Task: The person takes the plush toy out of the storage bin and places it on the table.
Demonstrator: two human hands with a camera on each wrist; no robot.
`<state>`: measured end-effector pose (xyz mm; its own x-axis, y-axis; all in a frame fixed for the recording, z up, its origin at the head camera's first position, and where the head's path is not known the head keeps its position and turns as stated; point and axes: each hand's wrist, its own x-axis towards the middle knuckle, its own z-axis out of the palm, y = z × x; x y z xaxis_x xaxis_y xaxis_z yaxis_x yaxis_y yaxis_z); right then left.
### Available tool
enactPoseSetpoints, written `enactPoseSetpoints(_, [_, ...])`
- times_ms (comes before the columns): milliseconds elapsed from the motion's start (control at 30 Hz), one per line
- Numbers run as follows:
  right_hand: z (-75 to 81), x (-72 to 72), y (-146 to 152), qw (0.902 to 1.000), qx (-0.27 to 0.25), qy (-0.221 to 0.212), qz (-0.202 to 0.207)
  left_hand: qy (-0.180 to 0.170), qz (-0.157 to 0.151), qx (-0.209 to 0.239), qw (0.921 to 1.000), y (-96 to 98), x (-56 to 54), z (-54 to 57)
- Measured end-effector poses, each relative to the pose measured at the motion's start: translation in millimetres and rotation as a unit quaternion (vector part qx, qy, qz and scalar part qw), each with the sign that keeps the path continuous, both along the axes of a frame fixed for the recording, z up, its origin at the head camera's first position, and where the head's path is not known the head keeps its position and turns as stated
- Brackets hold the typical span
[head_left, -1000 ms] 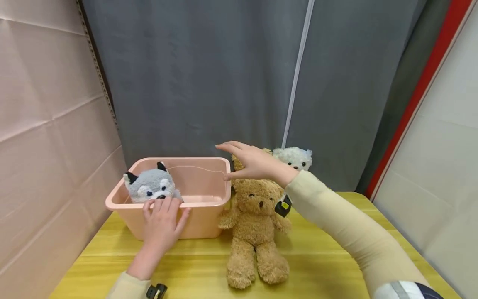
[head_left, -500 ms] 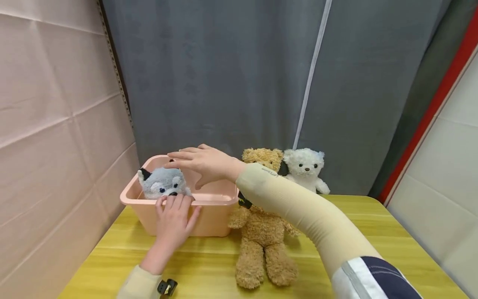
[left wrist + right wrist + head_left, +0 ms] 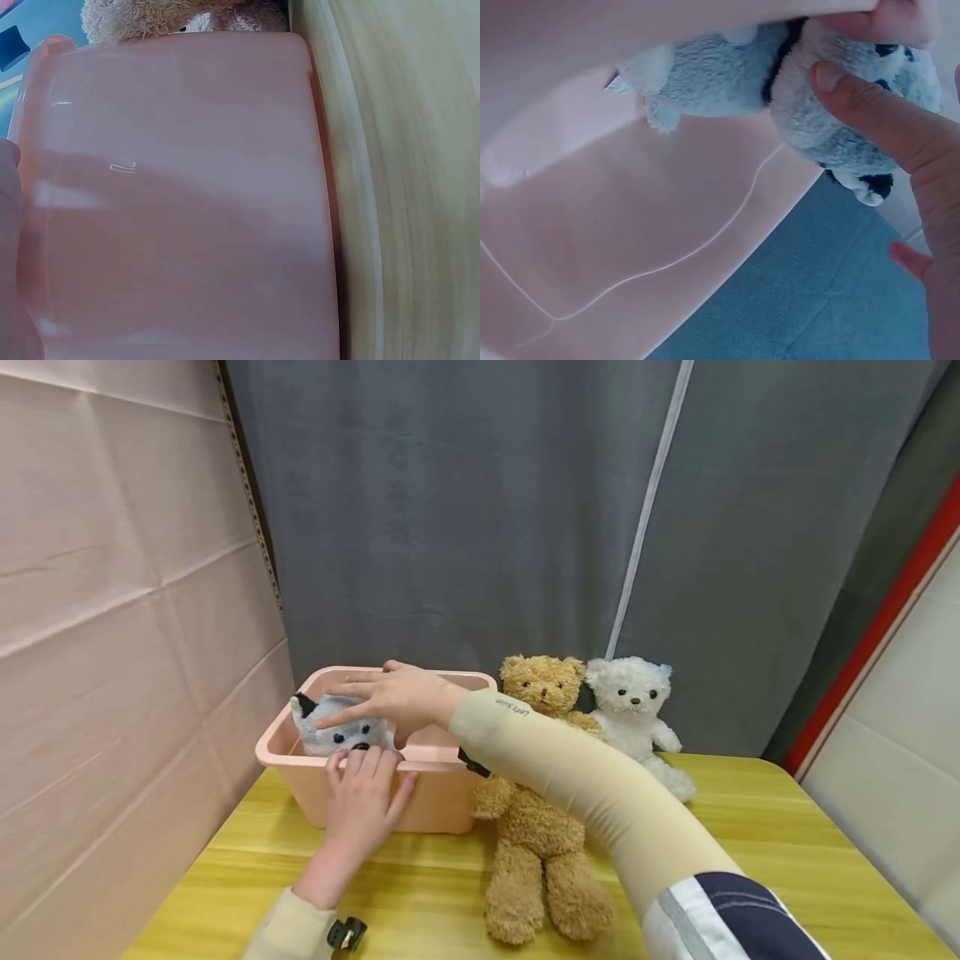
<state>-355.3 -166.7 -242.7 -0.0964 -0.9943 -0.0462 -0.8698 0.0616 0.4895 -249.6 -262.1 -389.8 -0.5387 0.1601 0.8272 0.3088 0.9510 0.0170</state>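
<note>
A grey and white husky plush [image 3: 315, 739] [image 3: 720, 79] sits at the left inside a pink plastic bin [image 3: 438, 802] [image 3: 187, 202]. My left hand [image 3: 363, 797] grips the bin's front rim, its fingers hooked over the edge by the plush's chin and the thumb outside. Over the husky's head, my right hand [image 3: 408, 697] reaches across with fingers spread. Its thumb [image 3: 877, 112] lies against the plush's head in the right wrist view. The right hand partly covers the husky's face and one ear. Most of the plush's body is hidden by the bin wall in the head view.
A brown teddy bear [image 3: 543, 827] sits against the bin's right side, partly behind my right forearm. Behind it to the right sits a white teddy bear [image 3: 630, 693]. All stand on a wood-grain table [image 3: 757, 843], with a grey curtain [image 3: 450, 527] at the back.
My right hand has moved left from in front of the brown bear to over the husky plush. My left hand has stayed on the bin's rim. The head view has shifted slightly right-to-left.
</note>
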Motion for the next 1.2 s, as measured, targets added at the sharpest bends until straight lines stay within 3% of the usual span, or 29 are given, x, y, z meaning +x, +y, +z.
enactPoseSetpoints(167, [-3.9, -1.7, 0.2, 0.9992, 0.014, -0.011, -0.036, -0.006, 0.004, -0.004, 1.0000, 0.1, 0.8, 0.2])
enactPoseSetpoints(333, [-2.2, -8.5, 0.8, 0.9930, 0.002, -0.070, -0.095, -0.009, 0.001, 0.002, 1.0000, 0.3, 0.8, -0.2])
enactPoseSetpoints(567, [0.1, -24.0, -1.3, 0.9671, -0.056, -0.189, -0.160, -0.005, 0.003, 0.004, 1.0000, 0.2, 0.4, -0.4])
enactPoseSetpoints(767, [-2.4, -34.4, 0.9, 0.9438, -0.100, -0.255, -0.185, 0.001, 0.004, -0.001, 1.0000, 0.4, -0.4, -0.8])
enactPoseSetpoints(1033, [-6.9, -46.6, 9.3, 0.9263, -0.138, -0.270, -0.224, -0.006, 0.010, 0.000, 0.9999, -0.8, -1.3, -1.4])
enactPoseSetpoints(1200, [-8.6, -49.6, 15.1, 0.9176, -0.136, -0.283, -0.244, -0.010, 0.010, -0.002, 0.9999, -1.1, -1.3, -1.9])
